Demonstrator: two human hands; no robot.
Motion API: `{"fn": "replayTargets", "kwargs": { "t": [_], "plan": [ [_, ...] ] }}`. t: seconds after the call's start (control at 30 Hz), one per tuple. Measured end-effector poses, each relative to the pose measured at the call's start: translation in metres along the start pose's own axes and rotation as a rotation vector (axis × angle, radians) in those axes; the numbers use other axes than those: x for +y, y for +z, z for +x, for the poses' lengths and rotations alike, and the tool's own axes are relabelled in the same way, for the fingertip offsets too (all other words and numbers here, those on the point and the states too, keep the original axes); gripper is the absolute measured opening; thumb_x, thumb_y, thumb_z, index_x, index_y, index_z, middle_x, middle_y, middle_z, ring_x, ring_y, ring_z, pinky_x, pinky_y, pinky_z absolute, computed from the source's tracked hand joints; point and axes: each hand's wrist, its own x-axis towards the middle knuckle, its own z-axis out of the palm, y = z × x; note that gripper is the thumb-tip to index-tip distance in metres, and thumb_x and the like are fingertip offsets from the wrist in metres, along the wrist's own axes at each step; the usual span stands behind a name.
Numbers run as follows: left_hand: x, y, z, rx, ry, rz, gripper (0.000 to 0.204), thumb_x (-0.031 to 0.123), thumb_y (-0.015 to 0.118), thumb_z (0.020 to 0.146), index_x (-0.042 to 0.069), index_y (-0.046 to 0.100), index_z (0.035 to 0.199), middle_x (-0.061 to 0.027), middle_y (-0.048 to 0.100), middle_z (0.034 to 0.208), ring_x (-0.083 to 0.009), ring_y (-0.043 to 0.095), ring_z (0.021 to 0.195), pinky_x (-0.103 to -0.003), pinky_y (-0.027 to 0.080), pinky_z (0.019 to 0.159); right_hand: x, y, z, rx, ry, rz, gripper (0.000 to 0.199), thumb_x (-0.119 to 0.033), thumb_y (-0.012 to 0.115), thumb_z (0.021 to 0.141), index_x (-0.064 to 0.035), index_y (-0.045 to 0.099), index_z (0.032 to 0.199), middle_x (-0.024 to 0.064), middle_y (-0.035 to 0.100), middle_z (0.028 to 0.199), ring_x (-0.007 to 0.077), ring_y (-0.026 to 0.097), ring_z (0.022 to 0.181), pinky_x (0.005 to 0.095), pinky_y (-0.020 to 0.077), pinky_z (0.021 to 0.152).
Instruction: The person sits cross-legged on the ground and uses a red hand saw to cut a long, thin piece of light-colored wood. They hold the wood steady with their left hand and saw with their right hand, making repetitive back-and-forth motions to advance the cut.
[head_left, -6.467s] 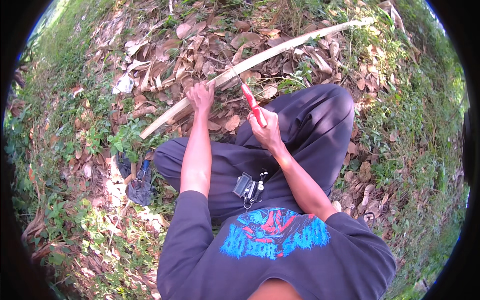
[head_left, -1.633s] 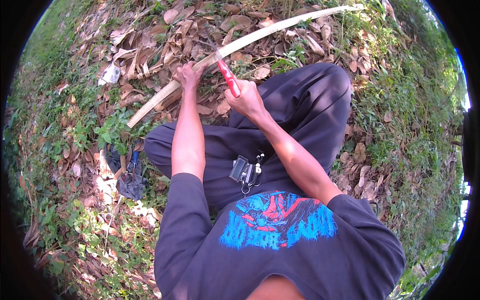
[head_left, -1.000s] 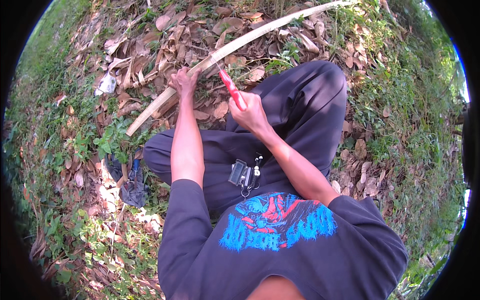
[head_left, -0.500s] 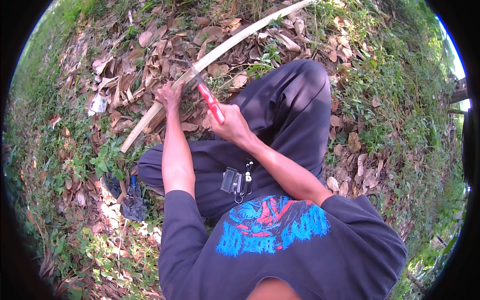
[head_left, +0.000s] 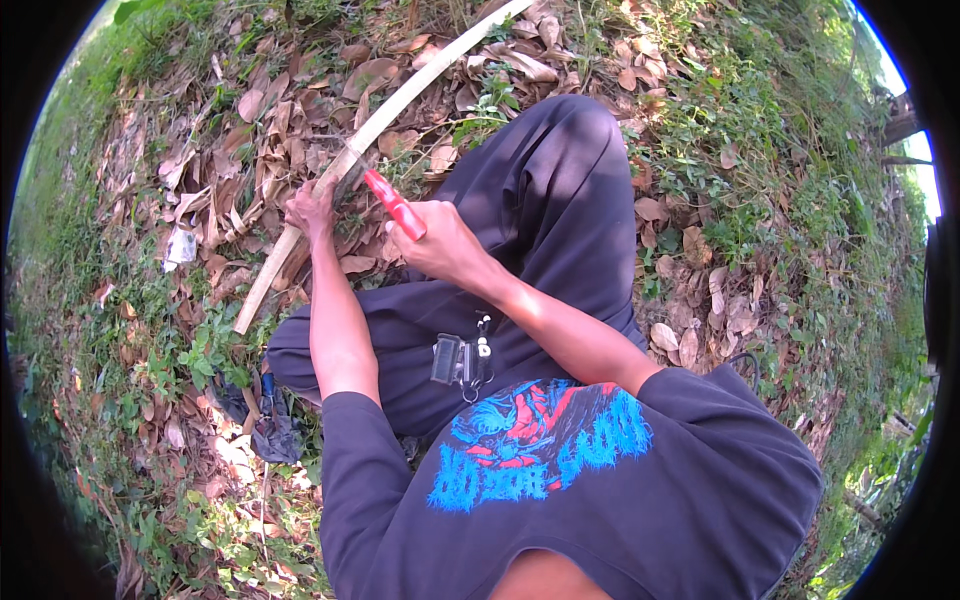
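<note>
A long, pale wooden pole (head_left: 410, 92) slants from beside my left knee up to the far edge of the view. My left hand (head_left: 312, 212) is closed around its lower part. In my right hand (head_left: 440, 240) is a tool with a red and white handle (head_left: 395, 205), the fingers wrapped round its near end. Its narrow dark blade meets the pole just beyond my left hand. The blade is blurred, so whether it is a saw or a knife I cannot tell.
My crossed legs (head_left: 550, 200) in dark trousers lie close below the pole. A small device on a beaded cord (head_left: 450, 358) rests on my lap. Dark crumpled plastic (head_left: 277, 435) lies left of my knee, a white scrap (head_left: 180, 248) farther left. Dry leaves (head_left: 280, 130) and grass surround me.
The tool's red handle has come closer to the pole. Both hands and the pole appear farther left in the picture, partly because the view has turned. Both grips are kept.
</note>
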Motion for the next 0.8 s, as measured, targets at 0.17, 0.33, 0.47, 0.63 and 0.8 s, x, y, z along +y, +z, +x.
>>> {"fn": "replayTargets", "kwargs": {
  "t": [0.17,0.33,0.47,0.63,0.8],
  "plan": [
    [0.004,-0.004,-0.006,0.115,0.081,0.021,0.061,0.065,0.070,0.076,0.015,0.073,0.110,-0.0117,0.070,0.107,-0.0319,0.053,0.109,-0.049,0.029,0.103,0.006,-0.005,0.002,-0.030,0.001,-0.036,0.028,-0.016,0.059,0.087,0.0036,0.048,0.071,0.0181,0.044,0.055,0.0239,0.038,0.049,0.0411,0.0400,0.053],
    [0.004,-0.008,-0.003,0.048,0.008,0.039,0.063,0.062,0.070,0.078,0.012,0.072,0.116,-0.0126,0.070,0.110,-0.0317,0.053,0.110,-0.048,0.028,0.105,0.025,0.006,0.013,-0.056,-0.043,-0.069,0.029,-0.013,0.059,0.086,0.0039,0.045,0.067,0.0179,0.042,0.054,0.0236,0.037,0.048,0.0412,0.0391,0.052],
    [0.009,-0.009,0.000,0.026,-0.002,0.024,0.061,0.061,0.071,0.078,0.012,0.072,0.115,-0.0129,0.069,0.112,-0.0310,0.051,0.112,-0.046,0.028,0.106,0.029,0.001,0.032,0.024,-0.053,-0.023,0.026,-0.014,0.056,0.085,0.0034,0.048,0.068,0.0143,0.042,0.052,0.0186,0.039,0.048,0.0400,0.0392,0.051],
    [0.005,-0.006,-0.014,0.103,0.055,0.047,0.058,0.060,0.072,0.078,0.013,0.072,0.113,-0.0083,0.069,0.113,-0.0296,0.049,0.114,-0.048,0.027,0.102,0.018,-0.003,0.023,0.034,0.027,-0.049,0.025,-0.014,0.059,0.086,0.0029,0.051,0.071,0.0123,0.043,0.053,0.0149,0.041,0.050,0.0378,0.0393,0.052],
    [0.011,-0.005,-0.018,0.103,0.040,0.019,0.057,0.058,0.074,0.076,0.013,0.070,0.110,-0.0065,0.067,0.112,-0.0292,0.048,0.113,-0.048,0.029,0.099,0.003,-0.001,-0.002,0.044,0.027,-0.064,0.025,-0.015,0.058,0.086,0.0038,0.051,0.071,0.0193,0.048,0.055,0.0268,0.047,0.048,0.0407,0.0421,0.055]
  ]
}}
